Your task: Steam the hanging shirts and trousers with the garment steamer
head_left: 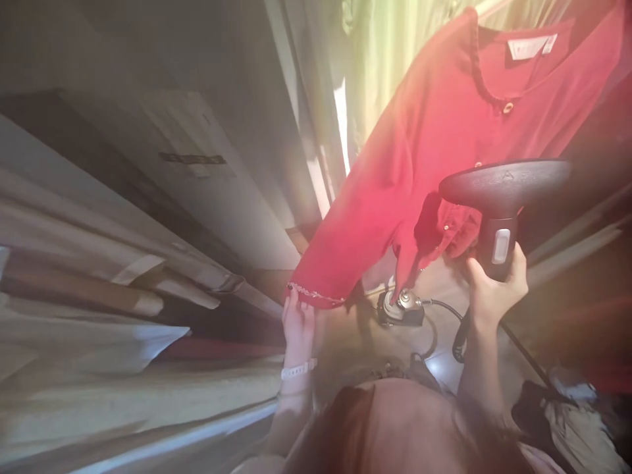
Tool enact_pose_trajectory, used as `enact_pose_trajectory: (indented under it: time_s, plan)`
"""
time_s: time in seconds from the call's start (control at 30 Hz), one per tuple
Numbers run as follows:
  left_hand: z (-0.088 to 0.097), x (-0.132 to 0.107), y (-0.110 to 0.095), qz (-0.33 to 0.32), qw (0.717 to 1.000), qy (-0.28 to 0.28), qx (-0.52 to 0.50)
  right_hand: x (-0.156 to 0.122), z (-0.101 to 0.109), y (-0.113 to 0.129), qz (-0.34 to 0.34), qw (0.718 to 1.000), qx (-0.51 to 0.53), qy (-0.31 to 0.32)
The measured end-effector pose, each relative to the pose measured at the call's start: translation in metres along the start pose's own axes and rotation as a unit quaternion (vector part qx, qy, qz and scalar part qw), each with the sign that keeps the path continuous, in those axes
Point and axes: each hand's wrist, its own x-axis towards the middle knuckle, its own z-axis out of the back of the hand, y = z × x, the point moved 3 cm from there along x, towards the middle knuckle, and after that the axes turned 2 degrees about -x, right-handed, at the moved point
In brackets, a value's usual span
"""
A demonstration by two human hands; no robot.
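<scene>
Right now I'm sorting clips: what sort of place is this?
Probably a room in a home: a red buttoned cloth top hangs by pale curtain-like fabric, near a black, wide-headed tool, apparently a steamer.

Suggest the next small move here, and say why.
Probably bring the black steamer leftward to the red sleeve: the left hand holds the sleeve out by its cuff, while the steamer is up in the right hand, off to that sleeve's right.
</scene>
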Motion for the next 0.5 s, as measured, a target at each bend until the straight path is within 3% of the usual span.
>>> enact_pose_trajectory:
  time_s: [0.1,0.27,0.4,0.5]
  plan:
    - [-0.007,0.001,0.005,-0.044,0.996,-0.061,0.056,-0.007,0.009,-0.008,-0.024,1.000,-0.016,0.013]
    - [-0.026,-0.008,-0.005,-0.270,0.940,-0.134,0.160,-0.029,0.011,-0.007,-0.008,0.997,-0.024,0.071]
    - [-0.036,-0.018,-0.032,-0.424,0.872,-0.165,0.181,-0.062,-0.011,0.011,0.045,0.978,0.009,0.204]
    - [-0.039,-0.026,-0.055,-0.461,0.849,-0.178,0.189,-0.089,-0.029,0.027,0.071,0.951,0.024,0.300]
